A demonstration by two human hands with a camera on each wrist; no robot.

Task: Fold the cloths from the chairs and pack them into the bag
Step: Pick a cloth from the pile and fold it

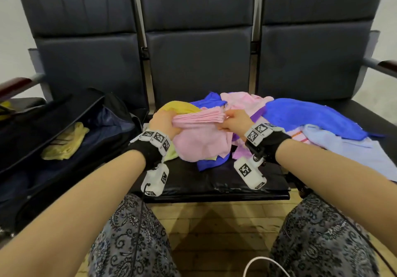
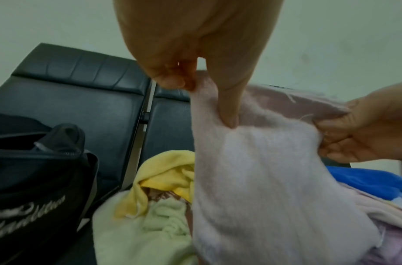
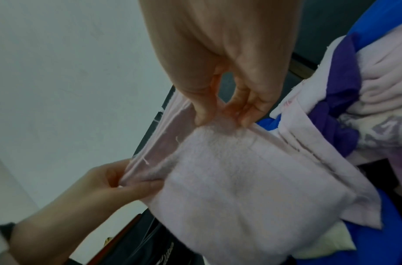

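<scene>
Over the middle seat of the row of black chairs [image 1: 193,66], both hands hold up one pink cloth [image 1: 198,135]. The left hand [image 1: 162,121] pinches one top corner of it, thumb and fingers pressed tight on the cloth. The right hand [image 1: 235,120] pinches the other top corner the same way. The top edge is bunched into a few layers between the two hands, and the rest hangs down toward the seat.

The cloth looks already folded at least once, so this seems to be the middle of the fold, not the end.

To do it well, keep both pinches firm so no layer slips out. Pull the hands gently apart so the top edge goes straight and flat. Check that the corners line up on each side. Then bring one side over to meet the other, or lay the cloth down on the front part of the seat and press it smooth.

Watch the pile [image 1: 300,117] of blue, pink, purple and yellow cloths lying on the middle and right seats, just behind and under the pink one. The hanging part touches it and could drag another cloth along.

The black bag [image 1: 64,139] sits open on the left seat, with a pale yellow cloth [image 1: 66,142] already inside. The pink one should go in flat beside it or on top.
</scene>
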